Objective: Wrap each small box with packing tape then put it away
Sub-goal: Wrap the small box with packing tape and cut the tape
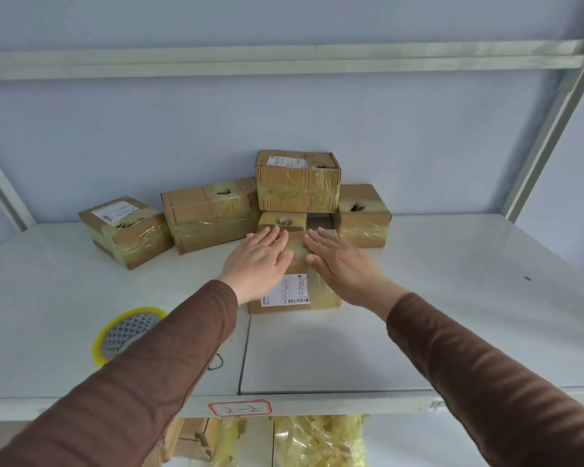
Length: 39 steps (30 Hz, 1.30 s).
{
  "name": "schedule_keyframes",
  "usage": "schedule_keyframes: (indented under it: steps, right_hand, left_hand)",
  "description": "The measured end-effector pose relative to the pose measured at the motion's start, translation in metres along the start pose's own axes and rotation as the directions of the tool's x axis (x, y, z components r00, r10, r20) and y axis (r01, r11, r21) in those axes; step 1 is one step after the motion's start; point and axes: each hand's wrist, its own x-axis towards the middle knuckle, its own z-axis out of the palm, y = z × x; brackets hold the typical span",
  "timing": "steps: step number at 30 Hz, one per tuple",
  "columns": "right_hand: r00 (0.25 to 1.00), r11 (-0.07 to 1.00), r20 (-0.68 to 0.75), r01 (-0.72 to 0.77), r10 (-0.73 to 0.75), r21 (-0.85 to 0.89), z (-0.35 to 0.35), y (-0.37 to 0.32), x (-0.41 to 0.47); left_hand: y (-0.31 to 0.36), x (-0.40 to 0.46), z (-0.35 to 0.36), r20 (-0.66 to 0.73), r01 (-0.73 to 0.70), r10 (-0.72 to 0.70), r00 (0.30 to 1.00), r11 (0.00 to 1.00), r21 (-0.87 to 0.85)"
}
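Note:
A small taped cardboard box with a white shipping label lies on the white shelf in front of me. My left hand and my right hand both rest flat on its top, fingers straight, pointing towards the wall. Behind it stands a pile of taped boxes: a long one at the left, a small one in the middle, one at the right and one stacked on top. Another taped box sits tilted further left. A roll of yellowish packing tape lies on the shelf beside my left forearm.
The shelf's metal uprights rise at both sides and an upper shelf rail runs overhead. A labelled tag is stuck on the front edge. Below the shelf lie yellowish plastic bags and cardboard.

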Motion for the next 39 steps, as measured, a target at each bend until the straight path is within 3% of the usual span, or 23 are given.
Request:
schedule_keyframes:
  steps: [2, 4, 5, 7, 9, 11, 14, 17, 19, 22, 27, 30, 32, 39]
  right_hand:
    - [1.000, 0.998, 0.027, 0.001, -0.002, 0.068, -0.001, 0.000, 0.001]
    - [0.999, 0.936, 0.025, -0.027, 0.020, 0.350, -0.006, -0.001, 0.000]
    - [0.998, 0.849, 0.008, -0.061, 0.067, 0.526, -0.008, -0.001, -0.002]
    - [0.970, 0.626, 0.003, -0.159, 0.243, 0.763, -0.010, 0.002, -0.007]
    - [0.922, 0.452, 0.126, -0.294, 0.366, 0.842, -0.010, 0.004, -0.012]
    - [0.899, 0.371, 0.244, -0.380, 0.364, 0.848, -0.007, 0.004, -0.018]
    - [0.899, 0.260, 0.139, -0.264, 0.416, 0.929, -0.008, 0.001, -0.030]
    - [0.851, 0.138, 0.071, -0.166, 0.521, 0.976, -0.008, 0.006, -0.050]
    - [0.831, 0.057, 0.084, -0.138, 0.551, 0.989, -0.001, 0.012, -0.067]
    - [0.827, 0.069, 0.105, -0.171, 0.553, 0.983, 0.006, 0.013, -0.087]
    - [0.856, 0.068, 0.205, -0.268, 0.474, 0.961, -0.005, 0.021, -0.081]
    - [0.864, 0.048, 0.346, -0.389, 0.365, 0.920, -0.011, 0.014, -0.073]
    - [0.853, -0.044, 0.414, -0.423, 0.318, 0.905, -0.009, 0.006, -0.071]
    - [0.831, -0.102, 0.403, -0.396, 0.383, 0.913, -0.006, 0.004, -0.061]
  left_hand:
    - [-0.002, -0.001, 0.003, -0.049, 0.007, -0.012, 0.999, 0.995, -0.097]
    - [-0.005, -0.006, 0.005, -0.180, 0.023, -0.114, 0.977, 0.895, -0.445]
    - [-0.007, -0.009, 0.004, -0.199, 0.037, -0.221, 0.955, 0.752, -0.658]
    - [-0.011, -0.015, 0.002, -0.064, 0.118, -0.419, 0.906, 0.394, -0.911]
    - [-0.013, -0.018, 0.001, 0.169, 0.276, -0.466, 0.869, 0.172, -0.946]
    - [-0.006, -0.024, 0.001, 0.258, 0.335, -0.435, 0.863, 0.107, -0.936]
    - [0.012, -0.038, 0.005, 0.126, 0.152, -0.416, 0.901, 0.029, -0.988]
    - [0.028, -0.052, 0.017, 0.035, -0.021, -0.467, 0.884, -0.113, -0.993]
    - [0.036, -0.062, 0.030, 0.024, -0.023, -0.494, 0.869, -0.089, -0.996]
    - [0.045, -0.072, 0.048, 0.003, 0.014, -0.524, 0.852, 0.017, -1.000]
    - [0.043, -0.068, 0.031, 0.083, 0.121, -0.532, 0.843, 0.038, -0.992]
    - [0.042, -0.063, 0.023, 0.235, 0.256, -0.449, 0.862, -0.013, -0.967]
    - [0.048, -0.062, 0.026, 0.311, 0.315, -0.430, 0.848, -0.065, -0.947]
    - [0.051, -0.052, 0.027, 0.292, 0.283, -0.501, 0.814, -0.097, -0.954]
